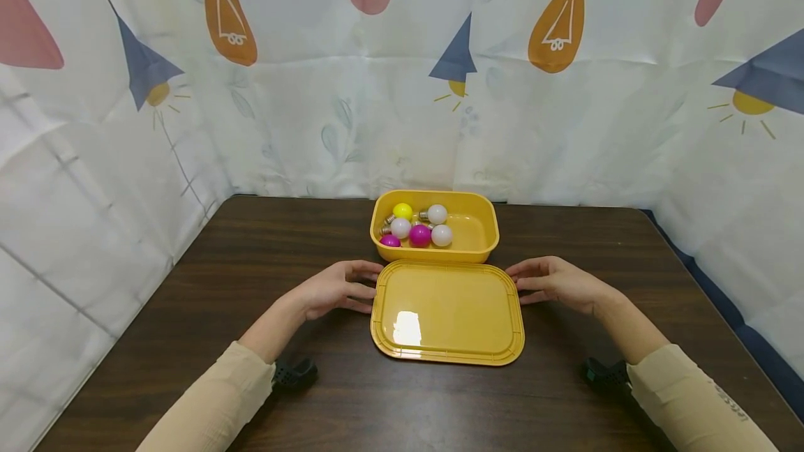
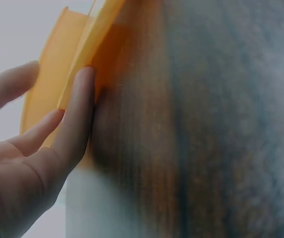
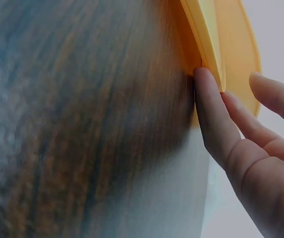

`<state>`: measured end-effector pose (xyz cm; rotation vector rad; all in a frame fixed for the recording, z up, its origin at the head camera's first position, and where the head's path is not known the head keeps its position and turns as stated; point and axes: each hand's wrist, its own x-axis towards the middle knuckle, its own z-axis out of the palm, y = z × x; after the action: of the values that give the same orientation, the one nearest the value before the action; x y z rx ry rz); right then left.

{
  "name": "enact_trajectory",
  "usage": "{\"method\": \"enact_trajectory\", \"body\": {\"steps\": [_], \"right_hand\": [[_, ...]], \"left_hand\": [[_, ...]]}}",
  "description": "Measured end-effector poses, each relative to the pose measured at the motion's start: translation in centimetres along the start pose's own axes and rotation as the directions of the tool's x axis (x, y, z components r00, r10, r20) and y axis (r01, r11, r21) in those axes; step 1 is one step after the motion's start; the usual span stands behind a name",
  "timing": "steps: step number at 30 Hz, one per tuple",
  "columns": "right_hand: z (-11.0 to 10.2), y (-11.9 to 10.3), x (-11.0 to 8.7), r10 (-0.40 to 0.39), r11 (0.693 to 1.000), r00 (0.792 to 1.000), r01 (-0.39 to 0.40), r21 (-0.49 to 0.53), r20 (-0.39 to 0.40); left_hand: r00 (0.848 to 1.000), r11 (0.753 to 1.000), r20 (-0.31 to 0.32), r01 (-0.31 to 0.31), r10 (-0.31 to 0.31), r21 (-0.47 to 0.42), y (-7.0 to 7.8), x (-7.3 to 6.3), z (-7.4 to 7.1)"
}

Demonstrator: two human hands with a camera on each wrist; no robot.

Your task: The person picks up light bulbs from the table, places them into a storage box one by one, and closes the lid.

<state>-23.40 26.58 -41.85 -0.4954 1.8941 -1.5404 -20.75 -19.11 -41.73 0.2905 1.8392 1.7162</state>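
A yellow plastic lid (image 1: 447,312) is in front of a yellow box (image 1: 477,229) that holds several small light bulbs, among them a yellow bulb (image 1: 403,212), a magenta bulb (image 1: 420,235) and a white bulb (image 1: 437,214). My left hand (image 1: 339,289) is at the lid's left side, its fingertips against the edge in the left wrist view. On the opposite side, my right hand (image 1: 559,284) touches the right edge with extended fingers (image 3: 213,109). Neither hand's fingers curl round the lid. How far the lid stands off the table is hard to tell.
Beneath everything is a dark wooden table (image 1: 301,229). A white curtain (image 1: 402,124) printed with lamps and bulbs hangs behind it and at the sides. Dark devices, one a wrist camera (image 1: 295,373), sit under both wrists.
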Motion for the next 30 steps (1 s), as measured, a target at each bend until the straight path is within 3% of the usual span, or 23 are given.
{"method": "enact_trajectory", "body": {"steps": [7,16,30], "right_hand": [[0.03,0.13,-0.03,-0.010,1.000,1.000,0.009,0.030,0.028],[0.11,0.15,-0.02,-0.031,0.999,0.999,0.029,0.042,0.042],[0.43,-0.13,0.01,0.032,0.997,0.999,-0.035,0.063,0.039]], "left_hand": [[1.000,1.000,-0.011,-0.024,0.025,0.015,-0.28,0.11,0.18],[0.999,0.999,-0.047,-0.004,0.005,0.034,-0.44,0.16,0.39],[0.999,0.999,-0.041,-0.011,0.013,0.053,-0.70,0.25,0.41]]}}
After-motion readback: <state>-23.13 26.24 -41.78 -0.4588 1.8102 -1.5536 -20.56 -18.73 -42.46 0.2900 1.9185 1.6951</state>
